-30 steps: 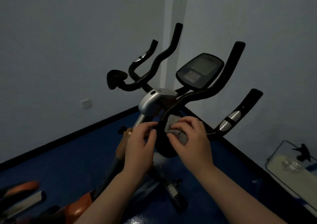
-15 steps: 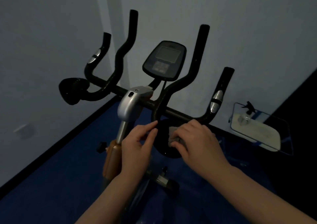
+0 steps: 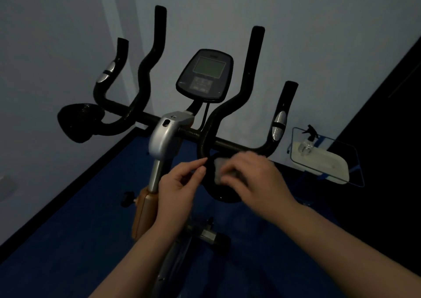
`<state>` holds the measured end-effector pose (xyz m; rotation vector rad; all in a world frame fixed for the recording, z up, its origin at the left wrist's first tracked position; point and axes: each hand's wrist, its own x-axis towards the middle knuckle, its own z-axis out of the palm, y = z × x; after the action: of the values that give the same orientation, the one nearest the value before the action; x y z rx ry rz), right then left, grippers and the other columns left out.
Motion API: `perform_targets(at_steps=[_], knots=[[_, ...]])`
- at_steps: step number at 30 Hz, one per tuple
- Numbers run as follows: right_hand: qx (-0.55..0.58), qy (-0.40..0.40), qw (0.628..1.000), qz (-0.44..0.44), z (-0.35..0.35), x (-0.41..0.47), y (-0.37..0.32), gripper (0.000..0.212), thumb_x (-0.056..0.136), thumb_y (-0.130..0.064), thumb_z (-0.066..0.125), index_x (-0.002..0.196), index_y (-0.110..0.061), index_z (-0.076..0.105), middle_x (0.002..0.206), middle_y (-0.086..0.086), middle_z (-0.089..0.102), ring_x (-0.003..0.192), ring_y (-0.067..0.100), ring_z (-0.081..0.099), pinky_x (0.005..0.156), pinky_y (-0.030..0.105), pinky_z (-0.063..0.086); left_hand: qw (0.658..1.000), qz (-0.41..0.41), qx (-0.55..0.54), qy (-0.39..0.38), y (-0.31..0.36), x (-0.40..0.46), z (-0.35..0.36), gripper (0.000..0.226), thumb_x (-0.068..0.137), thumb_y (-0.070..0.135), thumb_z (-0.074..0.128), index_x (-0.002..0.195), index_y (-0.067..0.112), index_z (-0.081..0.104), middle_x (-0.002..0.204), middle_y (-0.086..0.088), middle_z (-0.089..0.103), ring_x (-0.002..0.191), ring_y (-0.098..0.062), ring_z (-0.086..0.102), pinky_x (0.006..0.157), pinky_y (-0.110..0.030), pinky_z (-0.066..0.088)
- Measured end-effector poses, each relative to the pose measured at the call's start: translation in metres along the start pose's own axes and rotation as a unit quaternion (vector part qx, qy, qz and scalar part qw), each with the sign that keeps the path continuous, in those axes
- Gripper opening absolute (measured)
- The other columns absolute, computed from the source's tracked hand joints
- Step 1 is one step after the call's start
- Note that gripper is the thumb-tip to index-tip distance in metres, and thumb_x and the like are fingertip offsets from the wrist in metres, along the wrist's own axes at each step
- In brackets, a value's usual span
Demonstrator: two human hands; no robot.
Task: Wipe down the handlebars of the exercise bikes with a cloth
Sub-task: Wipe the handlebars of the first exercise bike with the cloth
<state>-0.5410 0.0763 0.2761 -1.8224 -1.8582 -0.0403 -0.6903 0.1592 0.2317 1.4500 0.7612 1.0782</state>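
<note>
The right hand [image 3: 255,179] lies over a grey cloth [image 3: 219,169] and holds it against the black elbow pad [image 3: 224,195] on the right side of the handlebars [image 3: 237,147]; its fingers are curled down over the cloth, and only the left part of the cloth shows from under them; the left hand [image 3: 180,188] is just beside, on the left of the same pad, with thumb and forefinger brought together at the pad's edge; whether they really pinch the edge or the cloth I cannot tell, because the picture is dark there. The handlebars are black, with four upright horns and two silver sensor plates; a second elbow pad [image 3: 79,122] sits at the far left; the console [image 3: 205,75] with a grey screen stands above the middle, over the silver stem [image 3: 165,135] of the bike. At the right, on the blue floor [image 3: 68,218] near the wall, there is a tray [image 3: 325,165] with a wire frame, and a clear spray bottle [image 3: 306,143] stands on it.
</note>
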Motion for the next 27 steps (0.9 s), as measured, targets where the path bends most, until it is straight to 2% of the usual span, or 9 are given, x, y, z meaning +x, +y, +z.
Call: perform_targets(at_steps=[3, 7, 9, 11, 16, 19, 22, 24, 27], knots=[[0.004, 0.054, 0.998, 0.024, 0.013, 0.008, -0.01, 0.01, 0.082, -0.024, 0.07, 0.09, -0.021, 0.065, 0.09, -0.006, 0.065, 0.087, 0.013, 0.06, 0.076, 0.03, 0.047, 1.0, -0.007, -0.011, -0.009, 0.0, -0.002, -0.002, 0.021, 0.089, 0.003, 0.06, 0.104, 0.013, 0.071, 0.095, -0.005, 0.074, 0.09, -0.012, 0.07, 0.077, -0.018, 0.054], [-0.095, -0.088, 0.986, -0.107, 0.005, -0.01, 0.004, 0.011, 0.084, -0.025, 0.067, 0.094, -0.021, 0.066, 0.096, -0.006, 0.066, 0.094, 0.017, 0.058, 0.08, 0.032, 0.044, 1.0, -0.014, -0.001, -0.007, -0.001, -0.005, -0.003, 0.023, 0.091, 0.0, 0.057, 0.104, 0.012, 0.071, 0.096, -0.003, 0.073, 0.088, -0.011, 0.069, 0.076, -0.017, 0.053], [-0.109, -0.164, 0.966, -0.165, -0.013, -0.008, 0.015, 0.011, 0.086, -0.029, 0.064, 0.096, -0.025, 0.064, 0.099, -0.009, 0.064, 0.097, 0.015, 0.055, 0.083, 0.032, 0.043, 1.0, -0.017, 0.003, -0.005, -0.001, -0.005, -0.002, 0.022, 0.091, 0.001, 0.057, 0.106, 0.009, 0.071, 0.097, -0.006, 0.073, 0.089, -0.015, 0.069, 0.077, -0.02, 0.054], [-0.092, -0.195, 0.96, -0.18, -0.028, 0.003, 0.02, 0.008, 0.087, -0.031, 0.062, 0.094, -0.026, 0.063, 0.095, -0.009, 0.063, 0.094, 0.013, 0.053, 0.082, 0.033, 0.044, 1.0, -0.012, 0.0, -0.002, 0.002, -0.005, -0.002, 0.022, 0.091, 0.001, 0.057, 0.107, 0.006, 0.07, 0.096, -0.007, 0.073, 0.086, -0.012, 0.069, 0.075, -0.017, 0.053], [-0.039, -0.07, 0.995, -0.066, -0.003, 0.015, 0.001, 0.012, 0.081, -0.027, 0.07, 0.091, -0.021, 0.066, 0.095, -0.006, 0.065, 0.092, 0.017, 0.056, 0.08, 0.035, 0.044, 1.0, -0.001, -0.003, 0.011, 0.001, -0.007, 0.002, 0.02, 0.091, 0.002, 0.056, 0.104, 0.007, 0.071, 0.088, -0.003, 0.072, 0.076, 0.0, 0.065, 0.068, -0.012, 0.049], [-0.074, -0.117, 0.985, -0.106, 0.001, -0.003, 0.005, 0.014, 0.081, -0.027, 0.069, 0.093, -0.022, 0.065, 0.096, -0.007, 0.064, 0.094, 0.017, 0.055, 0.079, 0.03, 0.038, 1.0, -0.003, -0.014, 0.024, -0.001, -0.007, 0.006, 0.02, 0.092, 0.002, 0.055, 0.102, 0.009, 0.07, 0.085, 0.001, 0.071, 0.073, 0.003, 0.064, 0.065, -0.01, 0.048], [-0.061, -0.153, 0.976, -0.145, -0.02, 0.003, 0.02, 0.008, 0.082, -0.028, 0.067, 0.09, -0.026, 0.064, 0.093, -0.009, 0.063, 0.09, 0.014, 0.052, 0.079, 0.032, 0.043, 1.0, -0.001, -0.006, 0.028, -0.004, -0.003, 0.01, 0.018, 0.092, 0.008, 0.057, 0.103, 0.012, 0.071, 0.09, -0.002, 0.072, 0.081, -0.005, 0.066, 0.069, -0.016, 0.051], [-0.016, -0.095, 0.989, -0.109, -0.023, 0.02, 0.019, 0.005, 0.084, -0.027, 0.065, 0.088, -0.025, 0.065, 0.092, -0.008, 0.063, 0.089, 0.014, 0.052, 0.077, 0.033, 0.046, 0.999, 0.002, -0.004, 0.039, -0.006, -0.001, 0.013, 0.018, 0.091, 0.009, 0.059, 0.104, 0.011, 0.071, 0.094, -0.007, 0.072, 0.087, -0.015, 0.067, 0.074, -0.023, 0.053], [0.013, -0.03, 0.999, -0.031, -0.007, 0.031, 0.008, 0.01, 0.082, -0.026, 0.07, 0.091, -0.022, 0.067, 0.098, -0.007, 0.064, 0.095, 0.016, 0.053, 0.083, 0.035, 0.043, 0.998, 0.009, 0.003, 0.057, -0.01, -0.003, 0.017, 0.018, 0.091, 0.01, 0.059, 0.105, 0.01, 0.071, 0.095, -0.008, 0.072, 0.087, -0.019, 0.067, 0.074, -0.025, 0.053]])
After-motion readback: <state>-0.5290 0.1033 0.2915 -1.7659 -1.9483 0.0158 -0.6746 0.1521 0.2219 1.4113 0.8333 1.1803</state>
